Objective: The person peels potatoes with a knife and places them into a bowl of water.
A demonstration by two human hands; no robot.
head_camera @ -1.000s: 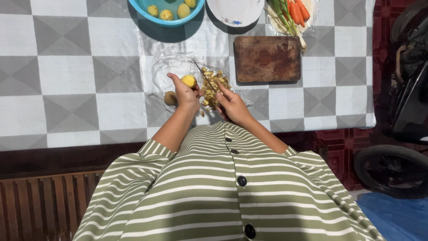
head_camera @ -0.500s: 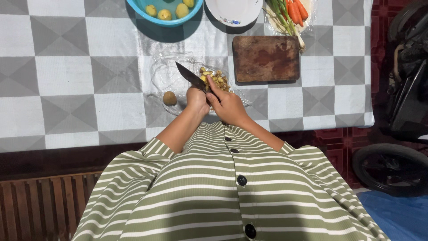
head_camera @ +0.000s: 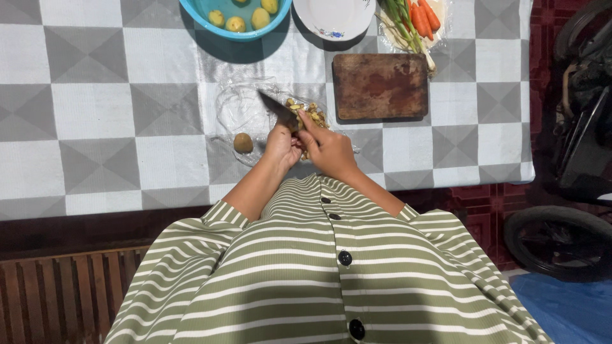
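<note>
The right hand [head_camera: 328, 148] is closed around the handle of a dark-bladed knife [head_camera: 280, 109], whose blade points up and to the left over a clear plastic sheet [head_camera: 239, 108]. The left hand [head_camera: 282, 145] is cupped shut just beside it, touching the right hand, apparently around a small potato (hidden by the fingers, so its state cannot be confirmed). For a clean result, the blade is best kept shallow against the skin, with the left thumb clear of the edge and the potato turned a little after each stroke, so that scraps fall onto the peel pile [head_camera: 307, 116] directly above the hands. One unpeeled potato [head_camera: 243, 143], round and dull brown, lies on the plastic just left of the left hand. Peeled potatoes [head_camera: 245, 17], smooth and pale yellow, sit in a blue bowl [head_camera: 204, 22] at the far edge of the checked table [head_camera: 89, 108]. A white plate [head_camera: 335, 16], a worn wooden cutting board [head_camera: 380, 85] and carrots [head_camera: 424, 16] with green stalks lie to the right, well apart from the hands.
</note>
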